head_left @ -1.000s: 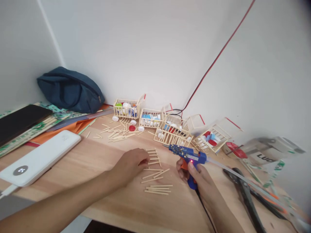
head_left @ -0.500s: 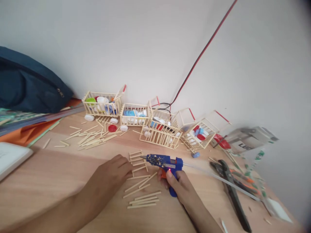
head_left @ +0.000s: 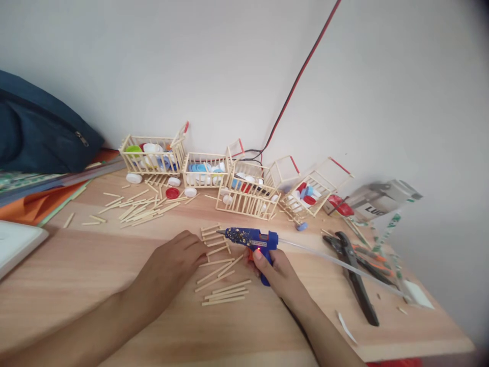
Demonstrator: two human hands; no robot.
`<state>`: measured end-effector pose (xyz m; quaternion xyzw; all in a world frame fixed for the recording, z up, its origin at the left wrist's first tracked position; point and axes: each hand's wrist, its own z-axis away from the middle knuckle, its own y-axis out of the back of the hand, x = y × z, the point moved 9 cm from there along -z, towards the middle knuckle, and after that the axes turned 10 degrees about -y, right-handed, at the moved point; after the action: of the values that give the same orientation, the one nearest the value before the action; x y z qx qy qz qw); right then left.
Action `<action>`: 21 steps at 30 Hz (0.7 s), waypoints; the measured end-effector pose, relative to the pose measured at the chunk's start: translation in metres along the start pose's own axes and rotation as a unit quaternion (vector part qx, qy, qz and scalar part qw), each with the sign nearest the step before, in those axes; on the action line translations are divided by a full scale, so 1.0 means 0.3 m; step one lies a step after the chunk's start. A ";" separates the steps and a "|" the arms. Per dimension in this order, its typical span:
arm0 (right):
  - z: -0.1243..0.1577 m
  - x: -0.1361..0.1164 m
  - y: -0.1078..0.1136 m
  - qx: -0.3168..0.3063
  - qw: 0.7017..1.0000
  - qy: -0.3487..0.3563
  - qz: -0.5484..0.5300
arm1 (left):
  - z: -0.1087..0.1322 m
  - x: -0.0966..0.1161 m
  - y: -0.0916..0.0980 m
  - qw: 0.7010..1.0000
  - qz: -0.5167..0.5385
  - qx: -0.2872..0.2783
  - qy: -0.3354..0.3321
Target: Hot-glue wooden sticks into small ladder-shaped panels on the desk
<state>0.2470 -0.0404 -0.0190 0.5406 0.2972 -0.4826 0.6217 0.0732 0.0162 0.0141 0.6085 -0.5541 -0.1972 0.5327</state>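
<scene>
A smooth white plastic slab [head_left: 19, 244] lies at the counter's [head_left: 168, 336] left edge, only partly in view; behind it, orange sheets [head_left: 26, 206] and a soft dark blue fabric bag [head_left: 42, 132] fill the back left corner. Next comes a heap of thin wooden sticks [head_left: 135, 211], too jumbled to count. Along the back edge stand four slatted wooden carts [head_left: 246, 205], each with a red-barred handle, holding round plastic caps. Nearer the front edge, the left hand [head_left: 173, 262] bends over the left side of a ladder-like frame [head_left: 217, 250]; its fingertips are hidden, so I cannot tell whether its grip is closed. About five squared, pale rungs show. Eight loose sticks [head_left: 226, 294] lie below, two groups of four. The right hand's [head_left: 280, 270] grip is wrapped round a blue glue gun [head_left: 248, 237], speckled gold, its metal nozzle at the rungs; a clear glue stick [head_left: 336, 262] trails rightward. Toward the right edge lies one long black tool [head_left: 357, 285].
</scene>
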 end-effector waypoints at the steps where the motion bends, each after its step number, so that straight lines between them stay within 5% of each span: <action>1: 0.002 -0.005 -0.002 0.000 1.000 0.003 0.002 | -0.001 0.001 0.000 1.000 -0.001 -0.004 0.003; 21: 0.006 -0.010 -0.008 0.004 1.000 0.021 0.021 | -0.011 0.025 0.016 0.999 -0.017 0.015 -0.033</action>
<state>0.2434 -0.0413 -0.0167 0.5590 0.2968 -0.4596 0.6231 0.0760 0.0120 0.0220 0.6189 -0.5642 -0.2178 0.5011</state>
